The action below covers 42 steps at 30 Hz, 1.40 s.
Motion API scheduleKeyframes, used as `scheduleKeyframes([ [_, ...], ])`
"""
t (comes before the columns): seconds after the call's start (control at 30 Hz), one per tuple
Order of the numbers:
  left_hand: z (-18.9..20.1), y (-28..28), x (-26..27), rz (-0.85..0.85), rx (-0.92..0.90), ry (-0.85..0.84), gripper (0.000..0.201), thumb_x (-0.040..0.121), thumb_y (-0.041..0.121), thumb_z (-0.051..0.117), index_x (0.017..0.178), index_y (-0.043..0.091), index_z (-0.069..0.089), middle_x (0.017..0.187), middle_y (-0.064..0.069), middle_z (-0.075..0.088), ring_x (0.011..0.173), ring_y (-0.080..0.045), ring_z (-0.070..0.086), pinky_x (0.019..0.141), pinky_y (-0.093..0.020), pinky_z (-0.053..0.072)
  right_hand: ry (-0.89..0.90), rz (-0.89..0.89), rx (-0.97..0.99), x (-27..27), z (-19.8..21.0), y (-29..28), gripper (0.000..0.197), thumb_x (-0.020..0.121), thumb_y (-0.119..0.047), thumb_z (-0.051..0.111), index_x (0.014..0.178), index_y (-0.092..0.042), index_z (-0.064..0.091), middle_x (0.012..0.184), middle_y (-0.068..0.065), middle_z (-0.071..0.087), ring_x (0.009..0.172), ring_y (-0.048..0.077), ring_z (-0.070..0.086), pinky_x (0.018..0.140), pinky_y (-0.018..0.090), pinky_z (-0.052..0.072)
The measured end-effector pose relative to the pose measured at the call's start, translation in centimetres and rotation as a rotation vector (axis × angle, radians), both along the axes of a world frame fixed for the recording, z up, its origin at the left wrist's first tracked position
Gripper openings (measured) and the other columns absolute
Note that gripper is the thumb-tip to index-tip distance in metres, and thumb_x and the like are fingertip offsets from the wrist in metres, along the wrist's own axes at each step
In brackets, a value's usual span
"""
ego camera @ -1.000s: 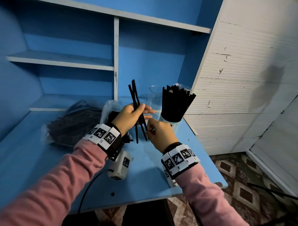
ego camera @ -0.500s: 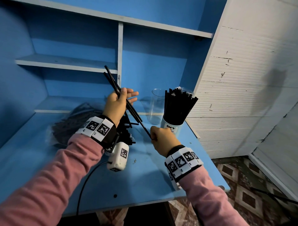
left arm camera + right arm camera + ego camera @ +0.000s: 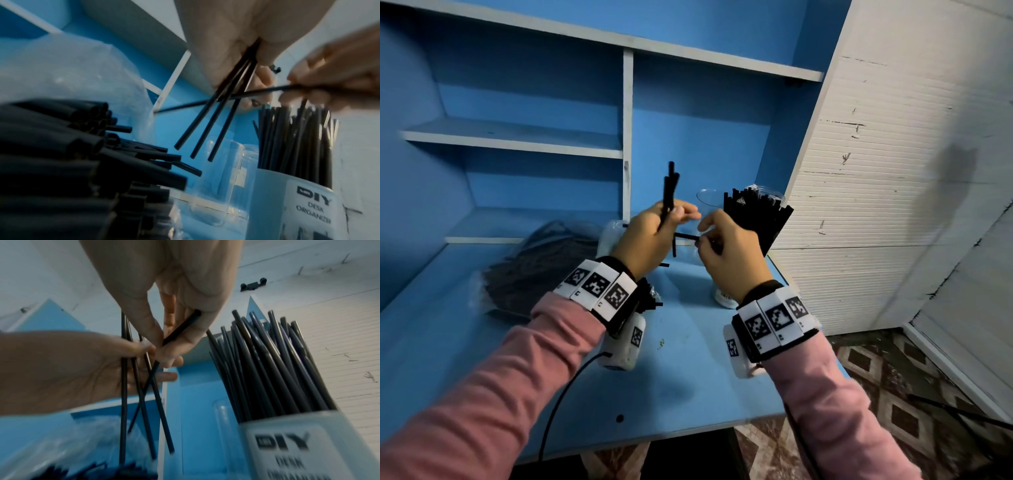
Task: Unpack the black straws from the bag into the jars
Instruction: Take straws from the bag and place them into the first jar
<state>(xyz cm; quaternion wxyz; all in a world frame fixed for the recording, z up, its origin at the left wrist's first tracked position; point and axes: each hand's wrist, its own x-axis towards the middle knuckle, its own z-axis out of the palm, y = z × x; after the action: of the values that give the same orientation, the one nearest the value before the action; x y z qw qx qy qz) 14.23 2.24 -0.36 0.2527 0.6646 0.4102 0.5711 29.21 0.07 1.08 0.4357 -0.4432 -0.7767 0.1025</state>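
The left hand (image 3: 650, 236) grips a small bundle of black straws (image 3: 669, 192) between thumb and curled fingers; the left wrist view shows three of them sticking out below the palm. Half a second ago this bundle leaned back to the left across the shelf; now it stands nearly upright in front of the shelf divider (image 3: 627, 137), and the hand has moved right, closer to the jars.

The right hand (image 3: 729, 253) pinches a single straw (image 3: 686, 237) between thumb and fingertips. Earlier it held the low end of the slanting bundle near the counter (image 3: 688, 377); now it has risen to the level of the left hand, and its straw lies almost level, crossing the lower ends of the bundle.

Just behind the right hand stands the full jar (image 3: 726, 298), packed with upright straws and labelled "DIY DESK ORGANIZER". The empty clear jar (image 3: 709, 202) stands just left of it, partly hidden by the hands. The plastic bag (image 3: 534, 270) with the rest of the straws lies on the counter to the left, below the left forearm, as before
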Motion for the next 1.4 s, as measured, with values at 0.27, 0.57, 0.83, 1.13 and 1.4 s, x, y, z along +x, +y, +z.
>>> scheduleKeyframes([
  [0.27,-0.4,-0.8,2.1,-0.122,-0.058,0.128,0.023,0.097,0.035,0.042,0.085,0.03,0.061,0.083,-0.007,0.066,0.082,-0.024,0.064,0.087,-0.039,0.051,0.177,-0.035,0.122,1.2,4.9,-0.5,0.013,0.078,-0.006,0.068,0.076,-0.011,0.057,0.069,0.004,0.066,0.066,0.018,0.065,0.065,0.026,0.052],
  [0.57,-0.8,-1.8,4.4,-0.206,-0.234,-0.032,0.029,0.102,0.021,0.04,0.073,0.015,0.04,0.059,0.005,0.036,0.047,-0.003,0.038,0.064,-0.025,0.045,0.275,0.058,0.093,1.0,4.5,-0.6,0.024,0.096,-0.016,0.052,0.119,-0.013,0.057,0.1,-0.003,0.067,0.085,0.003,0.061,0.078,0.016,0.048],
  [0.83,-2.3,-1.7,4.7,-0.271,-0.48,0.081,0.03,0.096,0.001,0.04,0.068,0.002,0.051,0.059,-0.005,0.052,0.055,-0.011,0.05,0.064,-0.02,0.045,0.029,0.228,0.144,0.5,1.0,0.1,0.014,0.09,-0.008,0.058,0.094,-0.005,0.071,0.098,0.003,0.065,0.088,0.005,0.058,0.08,0.009,0.044],
  [1.13,-4.0,-1.6,3.9,-0.321,-0.592,0.272,0.041,0.1,0.021,0.046,0.064,0.003,0.057,0.068,-0.004,0.063,0.079,-0.014,0.066,0.084,-0.021,0.05,-0.003,0.219,0.128,0.7,0.1,0.0,0.012,0.091,-0.007,0.057,0.102,-0.007,0.063,0.089,0.002,0.063,0.077,0.014,0.064,0.073,0.021,0.05],
  [1.4,-2.3,-2.3,4.9,-0.317,-0.655,0.088,0.045,0.1,0.033,0.046,0.062,0.012,0.036,0.051,-0.001,0.028,0.048,-0.014,0.033,0.08,-0.034,0.05,0.307,0.102,-0.074,2.3,1.5,-0.7,0.063,0.074,-0.034,0.081,0.124,-0.018,0.048,0.105,-0.003,0.058,0.092,0.007,0.059,0.081,0.016,0.051],
])
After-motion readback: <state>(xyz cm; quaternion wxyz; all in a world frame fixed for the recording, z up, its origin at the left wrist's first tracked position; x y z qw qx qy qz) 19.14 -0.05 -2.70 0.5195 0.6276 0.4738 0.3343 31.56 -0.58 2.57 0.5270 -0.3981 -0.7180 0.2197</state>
